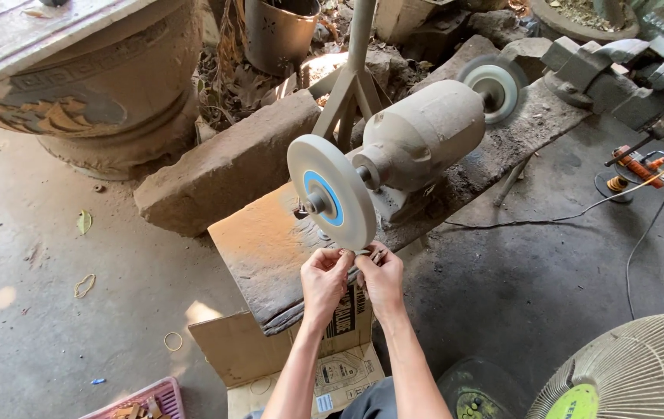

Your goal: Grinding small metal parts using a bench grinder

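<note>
Both hands (353,273) pinch a small metal piece (373,254) against the round white wheel (330,192).

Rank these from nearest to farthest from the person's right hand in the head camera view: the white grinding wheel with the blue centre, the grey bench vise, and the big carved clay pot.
Measured from the right hand:
1. White grinding wheel with the blue centre, just above the hand, at its fingertips.
2. Grey bench vise, upper right, at the bench's far end.
3. Big carved clay pot, upper left, on the floor.
</note>
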